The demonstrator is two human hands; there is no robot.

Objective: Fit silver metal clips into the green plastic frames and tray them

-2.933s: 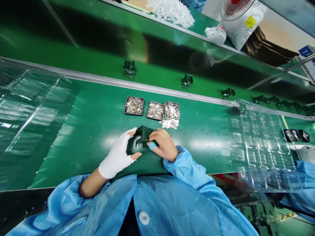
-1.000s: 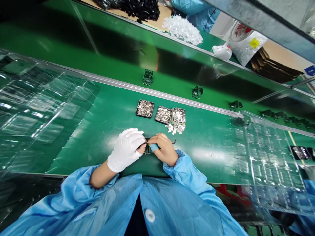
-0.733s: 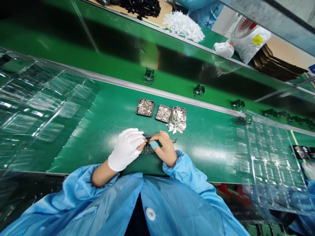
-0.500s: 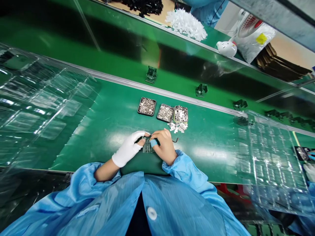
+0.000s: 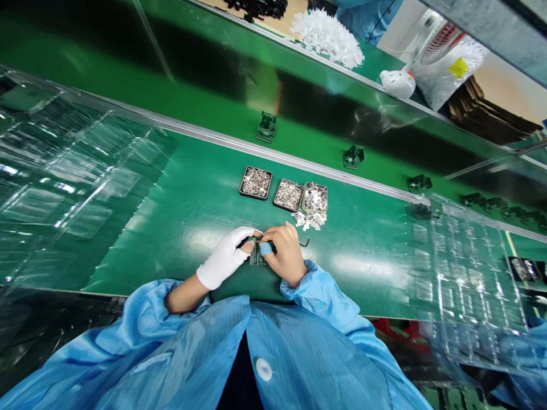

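A small green circuit board [image 5: 257, 256] is held low over the green table, close to my body. My left hand [image 5: 226, 255], in a white glove with bare fingertips, grips its left and upper edge. From the other side my right hand [image 5: 283, 252], bare with a blue wrap on one finger, closes on the board's upper right part. Fingertips of both hands meet near the top edge, and whatever small part may be between them is hidden. Just right of my right hand lies a small dark bent tool [image 5: 305, 242].
Ahead stand a left tray of small metal parts [image 5: 255, 183], a middle tray [image 5: 288, 195] and a right tray [image 5: 315, 197], with loose pieces [image 5: 310, 220] spilled before it. Clear plastic trays flank both sides. Beyond a metal rail [image 5: 299, 165], several circuit boards [image 5: 354, 156] sit on a green strip.
Both hands keep the same hold on the circuit board, with hardly any movement. The view has shifted slightly. At the far right, another person's gloved hand has moved out of sight.
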